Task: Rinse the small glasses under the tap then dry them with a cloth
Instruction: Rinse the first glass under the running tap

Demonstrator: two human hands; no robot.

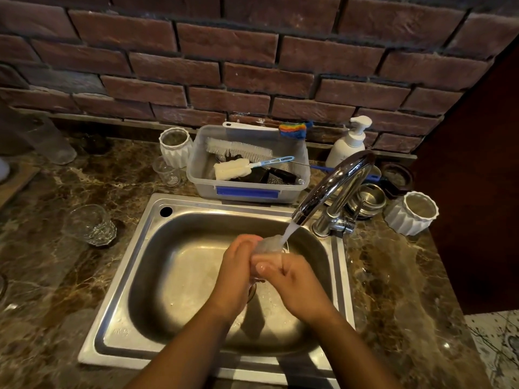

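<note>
The brown marbled stone counter [42, 276] holds a rectangular stainless-steel sink [115, 290]. At its far right a curved chrome tap [334, 183] is running. Over the basin, the left hand [237, 265] and right hand [295, 279] both curl round one small clear glass [271, 244] held in the stream, so rinsing is under way. A faceted clear glass [90, 224] and a smaller clear tumbler [167, 172] stand on the left counter; I cannot tell whether they are rinsed. No cloth shows, so drying looks wholly undone.

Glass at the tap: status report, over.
Hands: left hand and right hand both grip small glass. Under tap stream, over sink. On counter, second glass waits.
</note>
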